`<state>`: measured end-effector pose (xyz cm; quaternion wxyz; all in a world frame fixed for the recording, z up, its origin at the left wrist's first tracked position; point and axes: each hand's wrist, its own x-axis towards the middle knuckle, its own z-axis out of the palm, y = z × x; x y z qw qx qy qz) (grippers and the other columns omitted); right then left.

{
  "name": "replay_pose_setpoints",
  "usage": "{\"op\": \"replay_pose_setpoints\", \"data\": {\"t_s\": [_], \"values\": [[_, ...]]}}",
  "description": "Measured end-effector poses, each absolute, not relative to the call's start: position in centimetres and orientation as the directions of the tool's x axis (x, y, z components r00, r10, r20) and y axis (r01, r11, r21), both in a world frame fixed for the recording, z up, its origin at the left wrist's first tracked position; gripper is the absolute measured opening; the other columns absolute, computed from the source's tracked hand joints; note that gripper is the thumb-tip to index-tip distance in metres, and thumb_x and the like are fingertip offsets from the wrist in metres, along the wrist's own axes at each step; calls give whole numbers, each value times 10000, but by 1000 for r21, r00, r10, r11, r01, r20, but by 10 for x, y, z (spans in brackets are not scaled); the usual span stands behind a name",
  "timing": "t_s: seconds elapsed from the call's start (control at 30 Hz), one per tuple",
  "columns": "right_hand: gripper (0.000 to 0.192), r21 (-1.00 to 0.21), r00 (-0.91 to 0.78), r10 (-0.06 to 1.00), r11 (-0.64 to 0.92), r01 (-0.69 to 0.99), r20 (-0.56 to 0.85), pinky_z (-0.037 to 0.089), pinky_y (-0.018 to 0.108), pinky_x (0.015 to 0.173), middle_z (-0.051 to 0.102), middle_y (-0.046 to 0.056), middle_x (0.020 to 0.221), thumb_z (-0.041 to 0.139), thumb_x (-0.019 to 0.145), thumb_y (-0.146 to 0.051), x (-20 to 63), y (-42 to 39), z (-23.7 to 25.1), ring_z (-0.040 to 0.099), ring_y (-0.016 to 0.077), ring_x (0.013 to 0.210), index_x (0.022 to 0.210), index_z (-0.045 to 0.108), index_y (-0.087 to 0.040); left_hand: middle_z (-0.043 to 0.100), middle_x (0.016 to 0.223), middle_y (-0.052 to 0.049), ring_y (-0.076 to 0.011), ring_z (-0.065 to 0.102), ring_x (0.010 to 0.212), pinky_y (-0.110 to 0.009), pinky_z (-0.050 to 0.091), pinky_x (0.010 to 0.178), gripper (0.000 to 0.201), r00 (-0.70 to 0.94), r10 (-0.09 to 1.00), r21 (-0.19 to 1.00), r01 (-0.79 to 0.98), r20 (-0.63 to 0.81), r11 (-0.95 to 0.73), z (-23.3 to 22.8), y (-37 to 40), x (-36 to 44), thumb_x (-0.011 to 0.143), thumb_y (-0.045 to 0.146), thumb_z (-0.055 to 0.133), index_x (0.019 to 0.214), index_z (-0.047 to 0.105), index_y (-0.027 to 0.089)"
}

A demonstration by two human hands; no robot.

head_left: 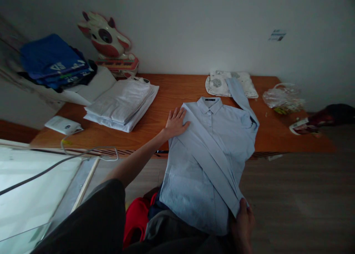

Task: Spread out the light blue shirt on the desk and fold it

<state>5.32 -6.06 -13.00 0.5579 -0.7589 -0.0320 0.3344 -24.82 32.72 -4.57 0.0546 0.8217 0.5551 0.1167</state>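
A light blue button-up shirt [191,169] lies front up, its collar on the wooden table and its lower part hanging over the near edge toward me. My left hand [176,124] rests flat with fingers spread on the shoulder at the left. That side's sleeve runs diagonally across the shirt front. At its cuff, low on the right, my right hand [244,217] is closed on the sleeve. The other sleeve stretches up and back at the right, over a folded white patterned cloth [215,85].
On the wooden table [177,84] are folded white clothes [119,102], a blue garment pile [55,65], a cow-shaped toy keyboard [111,43] and a white device [63,125] with a cable. At right are a clear plastic bag [285,98] and a dark red bottle-like object [313,121].
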Motion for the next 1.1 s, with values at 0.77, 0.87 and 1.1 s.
{"op": "replay_pose_setpoints", "data": {"t_s": [0.77, 0.87, 1.1], "values": [[145, -426, -878, 477, 802, 419, 34, 507, 299, 571, 788, 20, 933, 664, 1005, -318, -162, -8, -66, 728, 186, 713, 1060, 668, -184, 772, 1152, -212, -414, 707, 1169, -497, 531, 1017, 802, 268, 945, 252, 943, -190, -216, 5, 386, -225, 860, 878, 564, 1110, 807, 156], [144, -434, -904, 426, 811, 393, -23, 497, 302, 560, 789, 30, 966, 622, 1013, -316, -169, -18, -85, 726, 185, 715, 1059, 658, -184, 778, 1136, -197, -397, 716, 1161, -488, 529, 1019, 767, 275, 935, 272, 939, -223, -211, 7, 392, -224, 944, 828, 469, 1135, 805, 166], [143, -436, -898, 440, 811, 390, 15, 448, 334, 507, 787, -13, 886, 606, 1035, -355, -163, -40, -100, 708, 184, 657, 1003, 675, -234, 775, 1096, -173, -391, 689, 1195, -465, 507, 1051, 532, 262, 956, 426, 886, -134, -183, 4, 389, -219, 904, 684, 663, 966, 798, 174]]}}
